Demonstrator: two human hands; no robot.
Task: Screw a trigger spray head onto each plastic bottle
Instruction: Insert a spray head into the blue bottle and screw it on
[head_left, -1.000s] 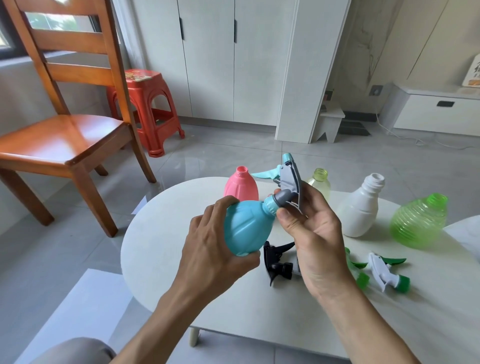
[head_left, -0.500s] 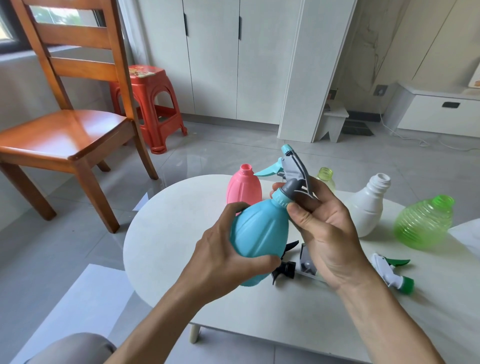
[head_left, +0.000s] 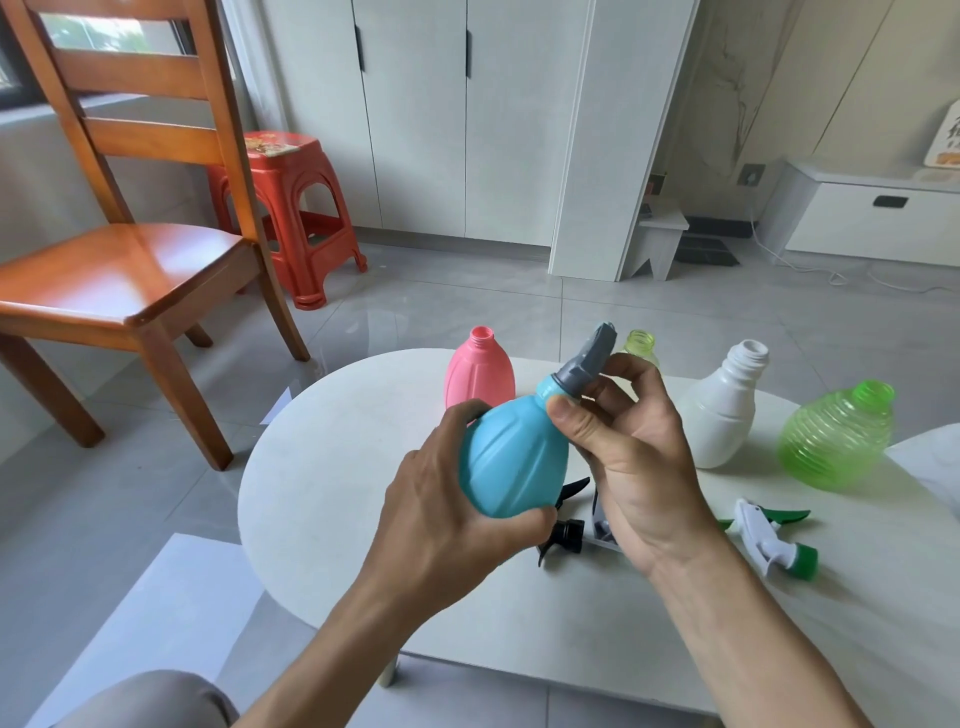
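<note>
Holding the blue bottle tilted above the table, the left hand wraps its fingers and thumb around the round body. The right hand makes its grip at the neck: the thumb and curled fingers pinch the grey collar of the spray head, which sits on the bottle's mouth. Behind this grip stand a pink bottle and a small yellow-green bottle, both without heads. To the right of it stand a white bottle and a green ribbed bottle. Below the grip a black spray head lies on the table, and further right a white and green spray head.
</note>
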